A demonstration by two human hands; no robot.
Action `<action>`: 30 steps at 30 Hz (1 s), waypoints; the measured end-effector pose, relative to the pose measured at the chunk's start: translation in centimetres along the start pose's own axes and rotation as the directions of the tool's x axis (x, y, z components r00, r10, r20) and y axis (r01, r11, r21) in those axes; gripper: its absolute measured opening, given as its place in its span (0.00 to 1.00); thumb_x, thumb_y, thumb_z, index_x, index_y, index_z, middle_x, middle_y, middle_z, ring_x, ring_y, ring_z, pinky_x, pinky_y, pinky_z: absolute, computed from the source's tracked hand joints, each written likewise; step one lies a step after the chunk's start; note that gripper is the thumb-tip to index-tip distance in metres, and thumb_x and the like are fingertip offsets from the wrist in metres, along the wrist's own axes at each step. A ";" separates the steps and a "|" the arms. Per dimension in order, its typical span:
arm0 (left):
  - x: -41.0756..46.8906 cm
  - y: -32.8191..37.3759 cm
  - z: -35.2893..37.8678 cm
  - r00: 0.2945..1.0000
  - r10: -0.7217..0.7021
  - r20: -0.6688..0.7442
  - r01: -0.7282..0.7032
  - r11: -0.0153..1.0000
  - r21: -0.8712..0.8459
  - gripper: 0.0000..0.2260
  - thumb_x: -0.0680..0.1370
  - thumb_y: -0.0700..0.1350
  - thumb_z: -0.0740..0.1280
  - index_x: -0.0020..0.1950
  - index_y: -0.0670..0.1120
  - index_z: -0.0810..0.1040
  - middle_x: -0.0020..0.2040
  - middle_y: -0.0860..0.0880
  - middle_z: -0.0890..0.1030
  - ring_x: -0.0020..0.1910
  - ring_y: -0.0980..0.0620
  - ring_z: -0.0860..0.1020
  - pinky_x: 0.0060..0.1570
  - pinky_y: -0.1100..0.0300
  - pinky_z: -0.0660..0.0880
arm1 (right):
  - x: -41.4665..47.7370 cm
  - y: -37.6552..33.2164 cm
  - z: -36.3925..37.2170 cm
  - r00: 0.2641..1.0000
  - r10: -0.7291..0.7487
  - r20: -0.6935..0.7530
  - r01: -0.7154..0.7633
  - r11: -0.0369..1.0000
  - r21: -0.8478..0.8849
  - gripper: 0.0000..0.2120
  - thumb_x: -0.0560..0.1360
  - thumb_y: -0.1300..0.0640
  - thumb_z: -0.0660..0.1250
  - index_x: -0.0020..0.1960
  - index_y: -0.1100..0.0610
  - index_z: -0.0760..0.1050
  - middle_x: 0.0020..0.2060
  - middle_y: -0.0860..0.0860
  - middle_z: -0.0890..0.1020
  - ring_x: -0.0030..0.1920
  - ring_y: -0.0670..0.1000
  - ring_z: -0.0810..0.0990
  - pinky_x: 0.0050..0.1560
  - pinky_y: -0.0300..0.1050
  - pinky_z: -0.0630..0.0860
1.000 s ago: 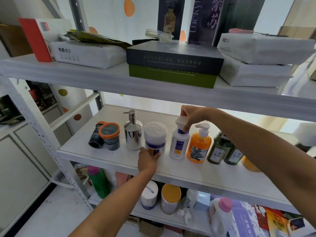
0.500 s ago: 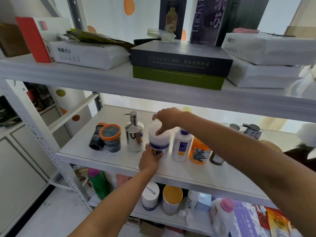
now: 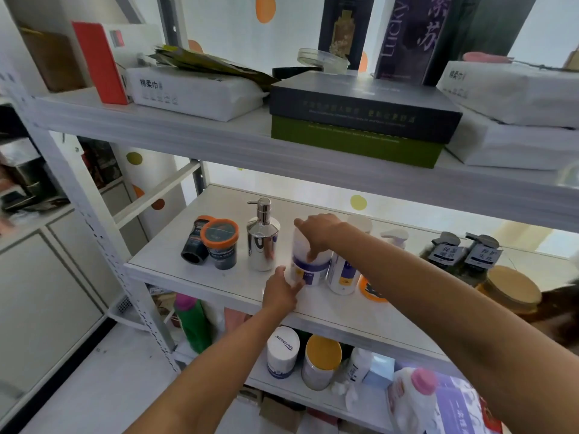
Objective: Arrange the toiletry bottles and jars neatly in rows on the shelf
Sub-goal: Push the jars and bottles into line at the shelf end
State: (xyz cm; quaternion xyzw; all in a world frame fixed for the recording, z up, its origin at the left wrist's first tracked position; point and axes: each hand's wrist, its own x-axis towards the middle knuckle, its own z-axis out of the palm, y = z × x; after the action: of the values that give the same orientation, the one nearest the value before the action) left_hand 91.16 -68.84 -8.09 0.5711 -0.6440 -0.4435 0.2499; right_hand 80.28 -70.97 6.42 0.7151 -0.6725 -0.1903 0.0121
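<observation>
On the middle shelf (image 3: 219, 286) a row of toiletries runs left to right. A dark tube (image 3: 195, 245) lies on its side behind an orange-lidded jar (image 3: 220, 242), then comes a chrome pump bottle (image 3: 262, 242). A white tub with a purple band (image 3: 308, 270) stands beside it. My right hand (image 3: 318, 233) grips the tub from above and my left hand (image 3: 280, 291) touches its base. Right of it are a white pump bottle (image 3: 343, 274), an orange pump bottle (image 3: 371, 291) mostly hidden by my arm, and two dark green bottles (image 3: 463, 255).
A round jar with a tan lid (image 3: 510, 289) sits at the right of the shelf. The upper shelf holds tissue packs (image 3: 194, 92) and stacked boxes (image 3: 360, 117). The lower shelf holds jars (image 3: 321, 361), a green bottle (image 3: 191, 324) and a white jug (image 3: 413, 399).
My right hand left the white pump bottle's top and moved left onto the white tub. The left hand stayed at the tub's base. The view shifted slightly left.
</observation>
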 end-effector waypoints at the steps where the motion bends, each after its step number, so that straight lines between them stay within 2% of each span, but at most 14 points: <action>1: 0.0 -0.2 -0.1 0.999 -0.037 -0.002 0.037 0.999 -0.003 0.22 0.75 0.49 0.69 0.65 0.44 0.69 0.54 0.41 0.79 0.49 0.40 0.81 0.50 0.46 0.79 | 0.0 0.1 0.1 1.000 0.004 0.027 -0.006 0.999 0.038 0.41 0.68 0.47 0.74 0.73 0.54 0.58 0.62 0.56 0.76 0.60 0.57 0.76 0.53 0.49 0.75; 4: -0.3 -1.0 -1.2 0.995 -0.062 -0.075 0.060 0.998 -0.017 0.16 0.76 0.47 0.69 0.60 0.44 0.72 0.53 0.41 0.80 0.48 0.43 0.81 0.50 0.48 0.79 | 0.2 0.7 -0.9 0.996 0.011 0.089 -0.029 0.980 0.199 0.49 0.66 0.44 0.75 0.77 0.54 0.51 0.71 0.55 0.67 0.69 0.58 0.69 0.65 0.55 0.71; 6: -0.8 -1.1 -3.0 0.985 0.001 -0.173 0.003 1.000 0.026 0.10 0.76 0.48 0.67 0.53 0.45 0.75 0.50 0.44 0.81 0.45 0.46 0.80 0.48 0.50 0.79 | 0.4 1.2 -2.8 0.999 0.003 0.040 -0.015 0.953 0.304 0.53 0.65 0.41 0.75 0.77 0.56 0.48 0.75 0.55 0.61 0.73 0.58 0.63 0.72 0.57 0.64; 8: -1.0 -1.0 -5.6 0.956 0.102 -0.277 -0.064 0.987 0.145 0.07 0.78 0.48 0.65 0.48 0.45 0.75 0.47 0.46 0.80 0.43 0.50 0.78 0.45 0.55 0.76 | 0.8 1.0 -5.0 0.999 -0.020 -0.046 0.038 0.905 0.424 0.50 0.67 0.43 0.74 0.77 0.58 0.49 0.75 0.56 0.60 0.75 0.58 0.60 0.74 0.53 0.60; 11: -1.4 -1.4 -9.3 0.881 0.279 -0.381 -0.150 0.931 0.334 0.11 0.80 0.50 0.60 0.45 0.44 0.73 0.41 0.47 0.78 0.39 0.50 0.76 0.40 0.56 0.74 | 1.9 -0.7 -7.2 0.987 -0.042 -0.158 0.128 0.802 0.584 0.42 0.69 0.48 0.74 0.74 0.59 0.58 0.71 0.56 0.67 0.71 0.57 0.65 0.71 0.49 0.63; 14: -1.3 -3.4 -12.4 0.797 0.417 -0.437 -0.215 0.872 0.440 0.12 0.81 0.50 0.58 0.45 0.43 0.72 0.40 0.48 0.76 0.34 0.52 0.73 0.32 0.59 0.69 | 3.4 -3.7 -9.1 0.963 -0.055 -0.265 0.192 0.830 0.524 0.40 0.68 0.42 0.73 0.72 0.58 0.61 0.69 0.56 0.70 0.67 0.58 0.69 0.69 0.53 0.66; 16: -0.6 -4.9 -14.5 0.747 0.413 -0.521 -0.223 0.894 0.389 0.11 0.80 0.49 0.60 0.47 0.41 0.71 0.42 0.45 0.78 0.35 0.51 0.73 0.31 0.60 0.67 | 4.3 -5.9 -10.4 0.938 -0.120 -0.325 0.267 0.849 0.457 0.41 0.69 0.42 0.72 0.73 0.58 0.58 0.70 0.56 0.68 0.69 0.58 0.67 0.70 0.52 0.63; 18: 0.7 -6.0 -16.7 0.743 0.360 -0.564 -0.187 0.921 0.342 0.13 0.79 0.51 0.61 0.52 0.40 0.71 0.48 0.42 0.77 0.41 0.47 0.76 0.32 0.58 0.68 | 5.5 -8.3 -11.5 0.923 -0.178 -0.343 0.321 0.845 0.427 0.42 0.72 0.46 0.71 0.76 0.58 0.51 0.75 0.55 0.61 0.74 0.57 0.60 0.72 0.50 0.57; 20: 2.8 -7.1 -18.6 0.797 0.299 -0.524 -0.138 0.936 0.324 0.19 0.78 0.56 0.61 0.59 0.41 0.69 0.56 0.42 0.74 0.50 0.45 0.76 0.36 0.55 0.73 | 6.8 -10.9 -12.1 0.939 -0.152 -0.307 0.271 0.878 0.394 0.41 0.74 0.46 0.68 0.77 0.58 0.50 0.76 0.54 0.57 0.76 0.55 0.57 0.74 0.50 0.56; 23: 5.7 -8.4 -21.0 0.913 0.133 -0.385 -0.032 0.965 0.259 0.27 0.76 0.62 0.61 0.66 0.44 0.65 0.63 0.43 0.71 0.58 0.45 0.73 0.49 0.47 0.76 | 9.5 -14.6 -11.7 0.977 -0.096 -0.189 0.165 0.904 0.394 0.40 0.74 0.44 0.68 0.76 0.59 0.53 0.75 0.55 0.60 0.75 0.56 0.60 0.73 0.54 0.61; 26: 8.0 -9.1 -22.4 0.980 0.052 -0.192 -0.012 0.979 0.206 0.31 0.74 0.64 0.62 0.67 0.42 0.66 0.62 0.41 0.72 0.59 0.42 0.74 0.57 0.46 0.74 | 11.8 -16.9 -10.1 0.997 -0.027 -0.066 0.051 0.914 0.403 0.39 0.74 0.45 0.68 0.75 0.61 0.55 0.75 0.57 0.61 0.74 0.57 0.62 0.73 0.54 0.61; 30: 10.3 -10.0 -23.1 1.000 0.024 -0.006 -0.022 0.973 0.231 0.33 0.73 0.65 0.62 0.66 0.40 0.69 0.59 0.40 0.76 0.58 0.41 0.75 0.59 0.47 0.72 | 13.2 -18.2 -8.6 0.994 0.087 0.067 -0.107 0.904 0.414 0.34 0.75 0.47 0.67 0.74 0.61 0.58 0.72 0.58 0.66 0.70 0.59 0.67 0.70 0.55 0.66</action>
State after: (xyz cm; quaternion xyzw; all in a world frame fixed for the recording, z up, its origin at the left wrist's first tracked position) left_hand 113.18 -84.81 -7.37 0.5906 -0.6967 -0.3603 0.1897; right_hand 100.51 -84.05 6.04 0.6622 -0.7324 -0.0584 -0.1472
